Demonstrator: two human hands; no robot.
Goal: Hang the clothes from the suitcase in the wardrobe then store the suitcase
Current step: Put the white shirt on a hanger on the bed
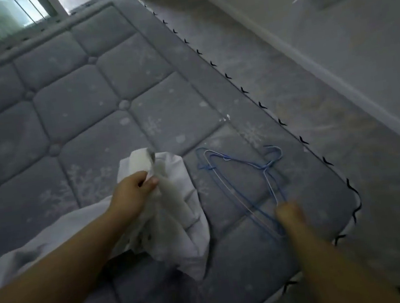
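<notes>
My left hand (133,190) grips a bunched white garment (175,220) and holds it just above the grey quilted mattress (82,116); the cloth hangs down past the mattress's near edge. To its right, thin blue wire hangers (239,184) lie flat on the mattress, overlapping one another. My right hand (290,215) is at the near end of the hangers, blurred, with its fingers curled down onto the wire. No suitcase or wardrobe is in view.
More white fabric (29,252) lies on the mattress under my left forearm. The mattress's right edge has black stitching (244,90); beyond it runs grey floor (344,132) up to a white wall with a skirting board (323,69). A window (10,16) is at the top left.
</notes>
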